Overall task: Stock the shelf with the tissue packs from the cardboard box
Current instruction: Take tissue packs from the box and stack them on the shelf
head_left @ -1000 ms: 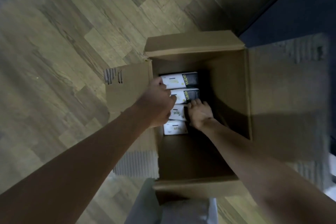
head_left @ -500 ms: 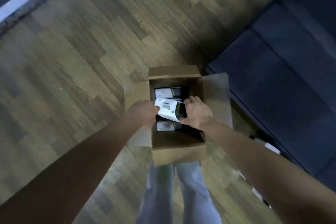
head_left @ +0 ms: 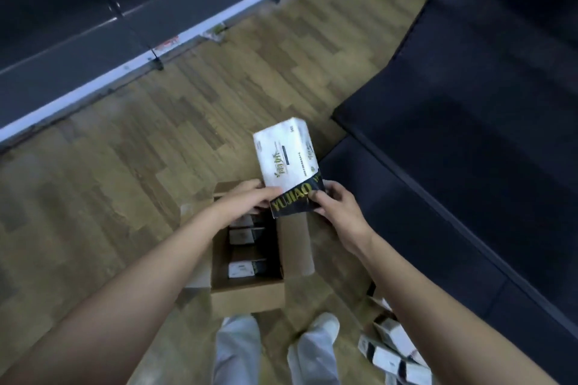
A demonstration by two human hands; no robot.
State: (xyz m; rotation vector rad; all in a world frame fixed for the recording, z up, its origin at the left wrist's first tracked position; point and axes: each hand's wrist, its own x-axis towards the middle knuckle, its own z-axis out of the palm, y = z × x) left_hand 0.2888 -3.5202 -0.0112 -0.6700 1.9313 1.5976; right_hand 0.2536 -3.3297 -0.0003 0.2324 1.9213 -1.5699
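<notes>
Shelf base at 10 o'clock: a dark shelving unit with a white front edge strip (head_left: 93, 84) runs diagonally across the upper left. No stock is visible on the part in view.

Floor: wood-pattern plank floor (head_left: 125, 166), carrying the box.

Left hand: the left hand (head_left: 247, 200) grips the lower left edge of the held pack, its fingers (head_left: 266, 194) closed along that side. Judged purpose: to steady the pack once it is lifted clear of the box.

Held item: a white rectangular tissue pack with a black band lettered in yellow (head_left: 289, 166) is held above the box, at 12 o'clock from it, tilted with its white end away from the person. Both hands hold it at the black end, which leaves the long body free, probably for sliding onto a shelf.

Container: an open brown cardboard box (head_left: 247, 286) stands on the floor just ahead of the person's feet, flaps folded outward so the opening is unobstructed.

Contents: remaining white-and-black tissue packs (head_left: 245, 269) lie inside along the left half. At least three are visible; the right half is in shadow and cannot be judged.

Right hand: the right hand (head_left: 336, 208) pinches the pack's black band at its lower right corner, thumb on the face and fingers (head_left: 331, 194) behind.

Loose stock at 5 o'clock: several similar white packs in a loose pile (head_left: 394, 350) on the floor, beside a dark unit (head_left: 469, 166).

Progress: judged as mid-task; the box is not yet emptied.
</notes>
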